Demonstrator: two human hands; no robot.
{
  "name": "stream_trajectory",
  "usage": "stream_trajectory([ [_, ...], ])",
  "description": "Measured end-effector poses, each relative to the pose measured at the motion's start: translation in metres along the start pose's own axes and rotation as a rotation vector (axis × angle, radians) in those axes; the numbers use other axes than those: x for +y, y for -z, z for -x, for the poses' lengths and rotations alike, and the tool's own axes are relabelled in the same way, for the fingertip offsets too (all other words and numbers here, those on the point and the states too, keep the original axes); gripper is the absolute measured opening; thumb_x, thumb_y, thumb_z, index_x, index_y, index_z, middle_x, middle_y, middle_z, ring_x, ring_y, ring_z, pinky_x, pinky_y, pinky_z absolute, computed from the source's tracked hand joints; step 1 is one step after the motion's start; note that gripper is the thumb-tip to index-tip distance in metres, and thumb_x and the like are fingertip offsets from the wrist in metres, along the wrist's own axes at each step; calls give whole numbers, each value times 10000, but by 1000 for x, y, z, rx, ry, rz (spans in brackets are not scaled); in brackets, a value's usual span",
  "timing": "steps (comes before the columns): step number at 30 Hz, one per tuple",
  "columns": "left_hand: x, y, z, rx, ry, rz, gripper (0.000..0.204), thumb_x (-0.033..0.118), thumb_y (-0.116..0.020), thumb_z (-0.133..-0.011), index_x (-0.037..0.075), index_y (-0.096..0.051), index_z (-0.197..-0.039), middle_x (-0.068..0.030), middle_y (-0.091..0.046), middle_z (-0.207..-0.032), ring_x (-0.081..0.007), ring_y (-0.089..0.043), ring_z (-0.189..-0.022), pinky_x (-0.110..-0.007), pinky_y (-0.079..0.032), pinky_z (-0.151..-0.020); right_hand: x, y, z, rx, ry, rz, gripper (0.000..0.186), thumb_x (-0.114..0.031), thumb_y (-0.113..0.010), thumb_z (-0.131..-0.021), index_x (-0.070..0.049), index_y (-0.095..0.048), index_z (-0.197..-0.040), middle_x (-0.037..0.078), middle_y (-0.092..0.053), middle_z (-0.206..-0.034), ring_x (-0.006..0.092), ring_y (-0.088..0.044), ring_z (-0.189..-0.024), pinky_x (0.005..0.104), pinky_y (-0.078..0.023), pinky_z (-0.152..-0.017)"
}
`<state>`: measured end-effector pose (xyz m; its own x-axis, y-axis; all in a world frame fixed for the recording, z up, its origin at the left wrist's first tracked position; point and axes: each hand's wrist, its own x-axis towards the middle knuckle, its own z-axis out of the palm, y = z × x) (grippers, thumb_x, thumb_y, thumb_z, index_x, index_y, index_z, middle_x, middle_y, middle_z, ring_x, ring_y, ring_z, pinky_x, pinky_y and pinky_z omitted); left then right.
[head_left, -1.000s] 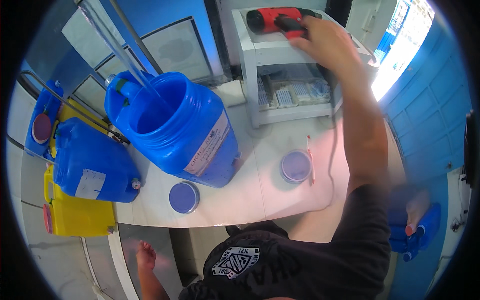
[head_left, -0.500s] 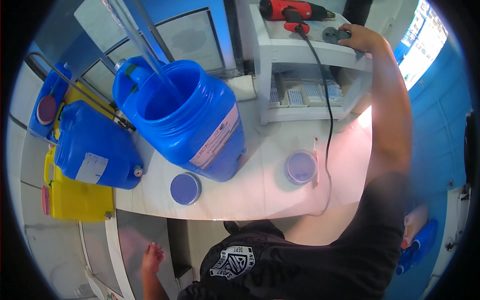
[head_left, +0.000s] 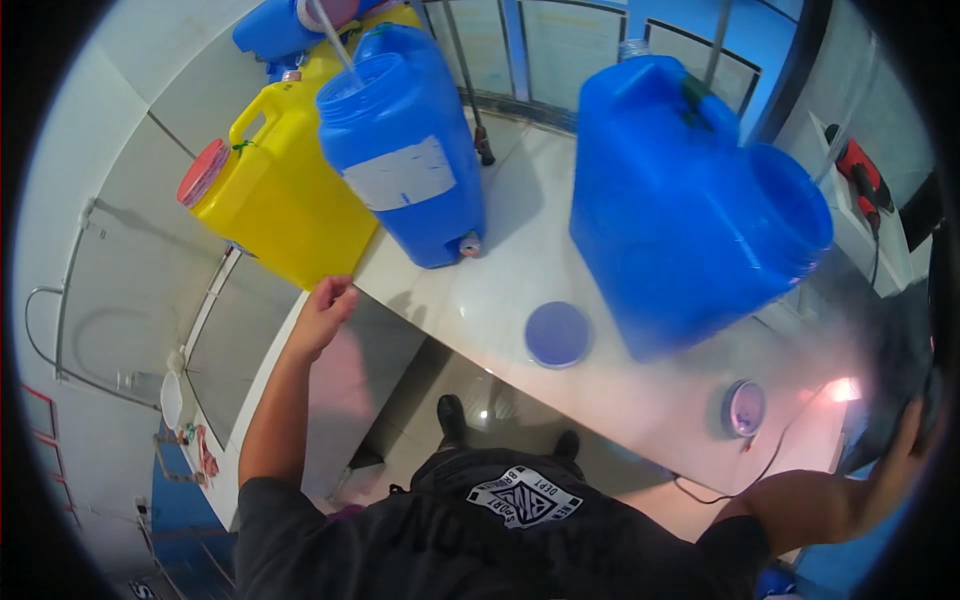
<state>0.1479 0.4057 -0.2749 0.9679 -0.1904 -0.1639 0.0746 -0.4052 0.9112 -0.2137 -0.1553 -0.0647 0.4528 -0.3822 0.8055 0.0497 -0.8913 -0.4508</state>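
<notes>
Yellow rectangular plastic jerrycan [head_left: 300, 205] stands at the table's left end; long axis runs from red lid [head_left: 203, 172], upper left, down to its base. Left hand [head_left: 328, 312], the nearer, lies just below the base corner, fingers loosely curled, apparently empty; contact unclear. Blue plastic jerrycan with white label [head_left: 400, 165] adjoins on the right. Right hand [head_left: 900, 450], far right, meets dark blurred soft-looking bundle [head_left: 893, 370]; grip cannot be told.

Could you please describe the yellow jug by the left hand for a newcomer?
On the white counter, find the white-labelled blue jug toward the left. Just left of it, near the left hand, is the yellow jug, set apart by its large red lid on a yellow body.
</notes>
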Motion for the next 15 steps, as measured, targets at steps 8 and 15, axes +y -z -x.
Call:
stream_trajectory([
  [8,7,44,-59,-378,-215,-98,509,215,-670,-975,18,-460,-1395,-84,-559,-1277,-146,-566,-981,-300,-480,-879,-123,-274,46,-458,-218,-546,406,-140,-754,-806,-7,-618,-1164,105,-611,-1184,211,-569,-1150,342,-425,-1026],
  [15,57,30,-111,-239,-522,-2,856,232,-745,-904,52,-218,-1555,-194,-338,-1540,-313,-484,-1272,-420,-466,-1013,-119,-549,-59,-109,-620,-875,471,-234,-721,-941,45,-577,-1293,170,-680,-1148,210,-671,-1000,341,-553,-857],
])
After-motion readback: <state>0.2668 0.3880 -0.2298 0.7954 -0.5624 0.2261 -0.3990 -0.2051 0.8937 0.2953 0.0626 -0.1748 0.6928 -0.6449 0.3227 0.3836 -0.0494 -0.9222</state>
